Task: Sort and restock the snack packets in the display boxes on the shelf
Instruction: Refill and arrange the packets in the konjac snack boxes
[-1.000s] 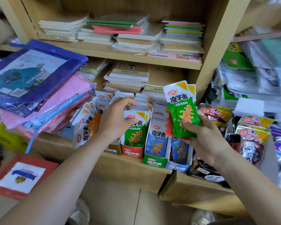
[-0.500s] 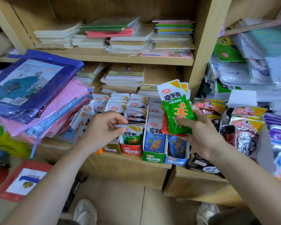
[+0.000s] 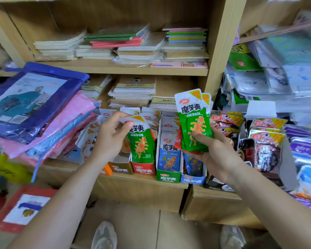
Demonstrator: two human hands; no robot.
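My left hand point(image 3: 113, 135) pinches the top of a single green snack packet point(image 3: 142, 142), lifted above the red display box point(image 3: 143, 168). My right hand point(image 3: 212, 151) grips a small stack of green packets point(image 3: 194, 123) upright, with a red packet edge showing behind them. A row of display boxes stands on the shelf edge: brown point(image 3: 121, 167), red, green point(image 3: 168, 177) holding blue packets, and blue point(image 3: 193, 178). More white-topped packets fill the boxes behind my hands.
Loose packets point(image 3: 90, 133) lean at the left of the boxes beside a pile of bagged fabric point(image 3: 43, 112). Dark snack packs point(image 3: 266, 146) crowd the right shelf. Notebook stacks point(image 3: 133, 45) fill the shelves above. My shoes show on the floor below.
My left hand has pulled a green packet up out of the red box, from reaching in among the packets. My right hand keeps its stack, roughly in place.
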